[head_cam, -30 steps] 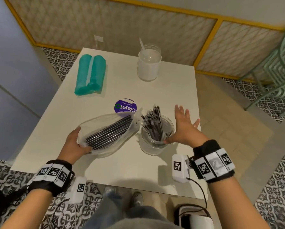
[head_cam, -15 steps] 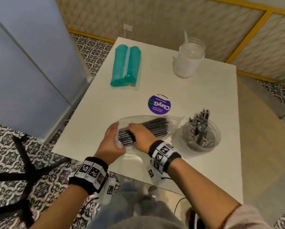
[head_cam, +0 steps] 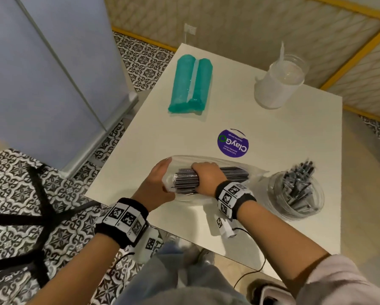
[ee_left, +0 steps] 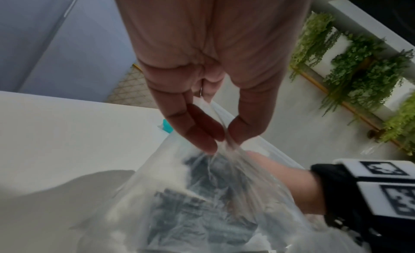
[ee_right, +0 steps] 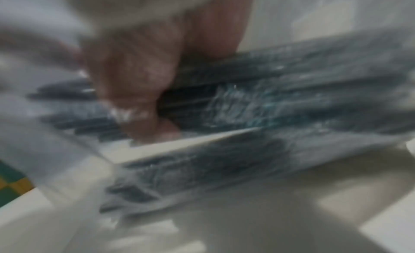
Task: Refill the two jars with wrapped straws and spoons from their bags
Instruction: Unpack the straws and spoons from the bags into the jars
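Observation:
A clear plastic bag (head_cam: pixel 217 160) of black wrapped straws (head_cam: pixel 235 173) lies on the white table (head_cam: pixel 272 133). My left hand (head_cam: pixel 156 183) pinches the bag's plastic at its left end (ee_left: pixel 215 143). My right hand (head_cam: pixel 206 179) is curled over the straw bundle near that end, and its fingers (ee_right: pixel 134 97) show blurred inside the bag. A glass jar (head_cam: pixel 295 191) with several black straws stands to the right. A second jar (head_cam: pixel 278 82), filled white with one spoon handle sticking up, stands at the back. A teal bag (head_cam: pixel 191 83) lies at the back left.
A round purple sticker (head_cam: pixel 233 143) lies flat on the table behind the straw bag. A pale blue cabinet (head_cam: pixel 52 73) stands left of the table. The table's near edge runs just under my wrists. Patterned floor tiles (head_cam: pixel 19 194) lie below.
My right hand left the straw jar, crossed left and closed over the straw bundle in the bag. My left hand kept hold of the bag's end. The head view swung left.

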A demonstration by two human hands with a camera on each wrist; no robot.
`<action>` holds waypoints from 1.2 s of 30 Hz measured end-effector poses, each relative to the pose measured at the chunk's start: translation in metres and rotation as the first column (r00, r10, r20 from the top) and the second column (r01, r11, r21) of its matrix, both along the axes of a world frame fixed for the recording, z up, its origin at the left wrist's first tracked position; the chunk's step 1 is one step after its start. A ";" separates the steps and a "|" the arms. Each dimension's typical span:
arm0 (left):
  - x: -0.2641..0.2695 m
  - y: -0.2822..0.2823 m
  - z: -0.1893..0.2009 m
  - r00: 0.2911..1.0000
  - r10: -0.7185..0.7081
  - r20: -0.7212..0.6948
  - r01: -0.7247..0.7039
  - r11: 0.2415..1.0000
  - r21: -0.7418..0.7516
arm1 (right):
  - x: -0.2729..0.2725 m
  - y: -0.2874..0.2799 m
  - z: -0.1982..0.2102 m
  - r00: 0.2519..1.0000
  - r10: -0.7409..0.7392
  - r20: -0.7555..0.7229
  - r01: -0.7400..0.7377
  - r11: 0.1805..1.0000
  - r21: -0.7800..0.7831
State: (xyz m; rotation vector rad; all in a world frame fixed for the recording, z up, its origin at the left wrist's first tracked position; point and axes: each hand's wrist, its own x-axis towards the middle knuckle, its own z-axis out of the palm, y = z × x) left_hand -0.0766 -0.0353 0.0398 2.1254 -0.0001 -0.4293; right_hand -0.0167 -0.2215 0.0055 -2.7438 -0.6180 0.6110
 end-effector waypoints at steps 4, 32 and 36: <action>0.007 0.005 -0.001 0.998 0.040 -0.057 -0.044 0.996 -0.073 | -0.002 -0.012 0.034 0.994 -0.111 0.010 0.106 0.968 0.227; -0.065 -0.098 0.029 0.957 -0.140 0.255 0.103 0.983 0.153 | -0.122 -0.194 0.187 0.559 -0.684 -0.469 0.448 -0.227 0.865; -0.053 -0.190 0.021 0.972 -0.209 0.107 0.213 0.977 -0.030 | -0.125 -0.243 0.192 0.493 -0.770 -0.406 0.402 -0.213 0.890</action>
